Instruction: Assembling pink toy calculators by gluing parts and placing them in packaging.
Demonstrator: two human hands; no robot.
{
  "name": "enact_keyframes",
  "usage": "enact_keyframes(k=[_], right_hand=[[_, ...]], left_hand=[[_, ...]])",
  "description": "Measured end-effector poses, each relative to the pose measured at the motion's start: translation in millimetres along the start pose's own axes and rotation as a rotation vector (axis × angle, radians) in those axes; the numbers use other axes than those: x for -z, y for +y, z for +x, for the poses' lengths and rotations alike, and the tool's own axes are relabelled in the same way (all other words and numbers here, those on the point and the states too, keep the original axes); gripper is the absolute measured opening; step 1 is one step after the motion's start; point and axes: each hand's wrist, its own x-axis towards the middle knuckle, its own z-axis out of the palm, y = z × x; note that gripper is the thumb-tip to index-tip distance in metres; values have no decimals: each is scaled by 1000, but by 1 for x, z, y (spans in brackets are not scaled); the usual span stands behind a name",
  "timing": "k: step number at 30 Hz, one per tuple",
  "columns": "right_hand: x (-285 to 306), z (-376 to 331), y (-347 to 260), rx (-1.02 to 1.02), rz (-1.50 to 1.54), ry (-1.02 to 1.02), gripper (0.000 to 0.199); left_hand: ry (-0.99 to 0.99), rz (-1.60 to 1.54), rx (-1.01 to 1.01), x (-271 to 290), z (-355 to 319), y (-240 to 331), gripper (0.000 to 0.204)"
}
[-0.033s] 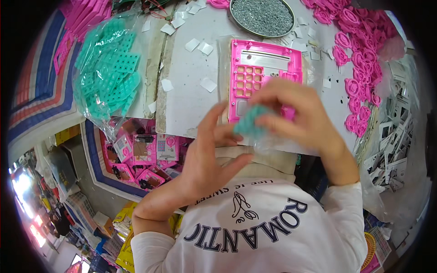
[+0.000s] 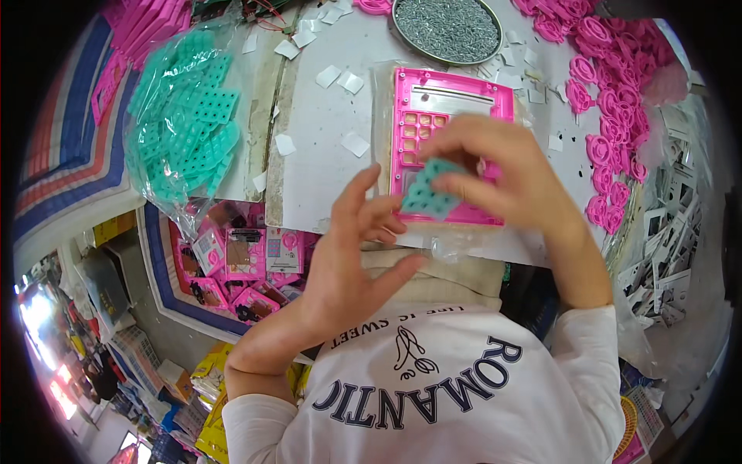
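Note:
Pinched between the thumb and fingers of my right hand [image 2: 495, 174] is a teal rubber keypad [image 2: 430, 190] with rows of small raised buttons. It hangs over the lower part of a pink plastic casing [image 2: 397, 139], which lies on the worktable. Square openings and a silvery strip show in the casing; my right hand hides much of its right side. My left hand [image 2: 348, 255] is open in front of the casing, fingers spread and thumb apart, holding nothing. A clear bag of more teal keypads [image 2: 185, 124] lies at the left.
A round metal dish of screws [image 2: 448, 31] stands behind the casing. Pink ring-shaped parts [image 2: 610, 116] are heaped at the right, near white flat parts [image 2: 672, 232]. White paper bits [image 2: 355, 144] dot the tabletop [image 2: 317, 185]. Finished-looking pink units [image 2: 247, 263] fill a striped-edged bin below left.
My right hand has lifted the keypad slightly away from my body, over the casing's lower edge. The keypad has come away from my left fingers, which now stand free.

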Motion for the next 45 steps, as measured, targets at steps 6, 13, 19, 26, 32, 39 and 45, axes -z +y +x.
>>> enact_keyframes(k=[6, 13, 19, 26, 32, 39, 45], right_hand=[[14, 46, 31, 182, -411, -21, 29], [-4, 7, 1, 239, -733, 62, 69], [-34, -14, -3, 58, -896, -179, 103], [-26, -9, -11, 60, -851, -257, 108], [-28, -9, -9, 70, -845, -229, 107], [-29, -14, -8, 96, -865, -201, 104], [-3, -13, -10, 364, -677, 136, 91]], left_hand=[[23, 6, 65, 20, 4, -6, 88], [124, 90, 26, 35, 1, -10, 80], [43, 172, -92, 54, 18, 27, 72], [225, 626, -289, 148, 100, 76, 33], [892, 1158, -188, 361, 249, 1, 60], [541, 1129, 254, 414, 288, -15, 63], [570, 1332, -439, 297, 234, 50, 39]])
